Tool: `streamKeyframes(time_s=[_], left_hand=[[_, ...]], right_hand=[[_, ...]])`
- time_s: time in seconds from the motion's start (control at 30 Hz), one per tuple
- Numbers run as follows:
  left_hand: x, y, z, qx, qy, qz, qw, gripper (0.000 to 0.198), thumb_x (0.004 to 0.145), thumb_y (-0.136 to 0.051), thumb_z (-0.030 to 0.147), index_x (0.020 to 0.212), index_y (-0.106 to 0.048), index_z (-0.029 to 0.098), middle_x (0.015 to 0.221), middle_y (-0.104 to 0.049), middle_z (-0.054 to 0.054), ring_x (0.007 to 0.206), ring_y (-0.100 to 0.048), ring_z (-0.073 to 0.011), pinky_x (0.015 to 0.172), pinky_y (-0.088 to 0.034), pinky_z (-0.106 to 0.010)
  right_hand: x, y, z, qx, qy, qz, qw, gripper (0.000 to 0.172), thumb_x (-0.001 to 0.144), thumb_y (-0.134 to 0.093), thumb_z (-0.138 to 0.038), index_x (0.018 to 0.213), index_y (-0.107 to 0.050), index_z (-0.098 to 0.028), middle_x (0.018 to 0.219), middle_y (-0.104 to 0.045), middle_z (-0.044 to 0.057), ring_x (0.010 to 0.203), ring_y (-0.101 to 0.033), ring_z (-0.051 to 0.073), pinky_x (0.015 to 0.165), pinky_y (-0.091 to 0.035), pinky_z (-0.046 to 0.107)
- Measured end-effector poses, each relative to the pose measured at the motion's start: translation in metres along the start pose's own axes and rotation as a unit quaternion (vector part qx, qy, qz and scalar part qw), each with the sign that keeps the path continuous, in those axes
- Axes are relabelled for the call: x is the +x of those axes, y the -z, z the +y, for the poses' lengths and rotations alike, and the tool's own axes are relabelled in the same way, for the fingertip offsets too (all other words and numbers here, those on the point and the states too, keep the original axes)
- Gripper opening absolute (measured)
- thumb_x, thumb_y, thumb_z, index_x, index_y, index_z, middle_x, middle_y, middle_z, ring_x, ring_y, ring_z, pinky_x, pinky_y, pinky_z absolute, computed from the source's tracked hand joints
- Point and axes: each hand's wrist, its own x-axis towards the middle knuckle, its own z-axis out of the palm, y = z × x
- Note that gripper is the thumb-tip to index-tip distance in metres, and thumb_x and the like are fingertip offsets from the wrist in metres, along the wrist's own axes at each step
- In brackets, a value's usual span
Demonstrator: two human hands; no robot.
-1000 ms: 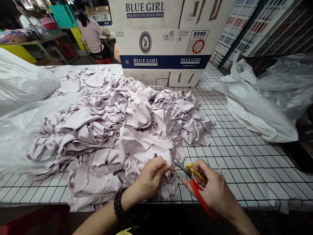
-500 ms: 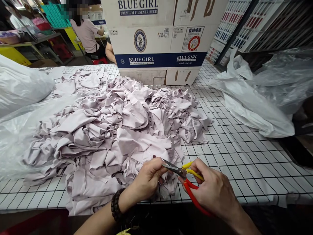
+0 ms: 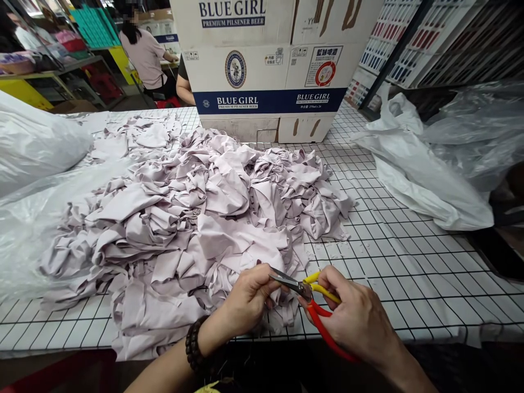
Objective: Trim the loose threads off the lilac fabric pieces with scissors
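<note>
A white cardboard box (image 3: 262,71) reading "BLUE GIRL PREMIUM PILSENER BEER" is standing behind crumpled pale-mauve cloth pieces (image 3: 223,188), blocking the view; white plastic bags (image 3: 36,144) are flanking them. The right hand (image 3: 354,311) is holding red-and-yellow-handled metal scissors (image 3: 304,289), blades beside the left hand (image 3: 246,299), whose pinched fingers' contents are unclear.

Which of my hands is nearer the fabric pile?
Left. Your left hand is at the near right edge of the fabric pile; your right hand, holding scissors, is farther right, apart from it.

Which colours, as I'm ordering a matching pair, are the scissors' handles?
The scissors have one red handle and one yellow handle, best seen in the head view.
</note>
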Motion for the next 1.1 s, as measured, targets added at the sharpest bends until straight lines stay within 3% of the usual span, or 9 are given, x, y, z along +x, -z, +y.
streamKeyframes(time_s=[0.4, 0.87, 1.0, 1.07, 1.1], left_hand=[[-0.002, 0.002, -0.002, -0.021, 0.018, 0.001, 1.000, 0.042, 0.095, -0.048, 0.045, 0.079, -0.069, 0.012, 0.071, -0.054, -0.003, 0.055, -0.051, -0.0094, 0.050, -0.048, -0.019], [-0.002, 0.001, -0.004, -0.086, 0.056, 0.004, 0.995, 0.044, 0.091, -0.053, 0.051, 0.079, -0.069, 0.011, 0.075, -0.054, -0.003, 0.057, -0.052, -0.0092, 0.051, -0.051, -0.019], [-0.002, 0.001, -0.006, -0.094, 0.059, 0.008, 0.994, 0.044, 0.090, -0.054, 0.051, 0.078, -0.068, 0.011, 0.075, -0.053, -0.002, 0.054, -0.052, -0.0079, 0.050, -0.049, -0.019], [-0.002, 0.000, -0.006, -0.100, 0.063, 0.007, 0.993, 0.043, 0.090, -0.055, 0.051, 0.078, -0.068, 0.012, 0.075, -0.053, -0.002, 0.052, -0.053, -0.0077, 0.050, -0.048, -0.019], [-0.001, 0.000, -0.006, -0.100, 0.063, 0.007, 0.993, 0.042, 0.091, -0.054, 0.050, 0.080, -0.068, 0.012, 0.075, -0.053, -0.001, 0.052, -0.053, -0.0077, 0.049, -0.047, -0.019]], right_hand=[[0.001, -0.003, 0.000, -0.013, 0.024, 0.023, 0.999, 0.039, 0.074, -0.064, -0.045, 0.071, -0.029, -0.027, 0.051, -0.035, -0.011, 0.038, -0.034, 0.009, 0.038, -0.030, 0.020], [0.002, -0.007, 0.002, -0.049, 0.054, 0.079, 0.994, 0.030, 0.073, -0.063, -0.040, 0.070, -0.037, -0.025, 0.049, -0.036, -0.010, 0.038, -0.036, 0.008, 0.039, -0.028, 0.021], [0.001, -0.013, 0.005, 0.030, 0.020, 0.059, 0.998, 0.039, 0.071, -0.068, -0.040, 0.066, -0.033, -0.025, 0.049, -0.034, -0.010, 0.039, -0.032, 0.007, 0.041, -0.027, 0.021], [0.001, -0.015, 0.008, 0.153, -0.063, 0.001, 0.986, 0.044, 0.069, -0.073, -0.040, 0.066, -0.032, -0.025, 0.050, -0.035, -0.010, 0.040, -0.032, 0.007, 0.040, -0.027, 0.021], [0.000, -0.014, 0.009, 0.234, -0.117, -0.028, 0.965, 0.044, 0.069, -0.073, -0.042, 0.066, -0.033, -0.025, 0.050, -0.036, -0.010, 0.041, -0.033, 0.007, 0.040, -0.027, 0.020]])
